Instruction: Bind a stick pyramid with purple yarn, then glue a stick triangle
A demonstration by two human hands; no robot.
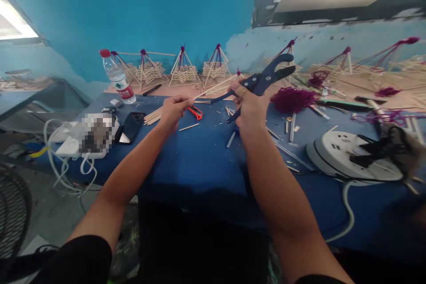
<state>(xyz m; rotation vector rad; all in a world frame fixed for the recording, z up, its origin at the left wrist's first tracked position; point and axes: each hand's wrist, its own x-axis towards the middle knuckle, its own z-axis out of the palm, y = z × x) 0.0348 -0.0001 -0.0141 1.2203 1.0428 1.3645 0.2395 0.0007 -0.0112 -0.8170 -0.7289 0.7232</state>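
My left hand (175, 110) is closed, pinching thin wooden sticks (214, 87) that slant up toward my right hand. My right hand (252, 107) is wrapped around a dark blue plier-like tool (271, 73) with riveted joints; its thumb side is by the far end of the sticks. Whether those fingers also touch the sticks I cannot tell. Below my left hand lie a bundle of wooden sticks (153, 116) and an orange utility knife (195, 112). A short cut stick (189, 127) rests on the blue table (199, 155).
Stick frames tied with purple yarn (183, 71) line the wall. At left are a water bottle (120, 80), a phone (132, 128) and white cables (63, 159). Purple yarn (294, 99), glue sticks (293, 128) and a white cable reel (353, 157) lie at right.
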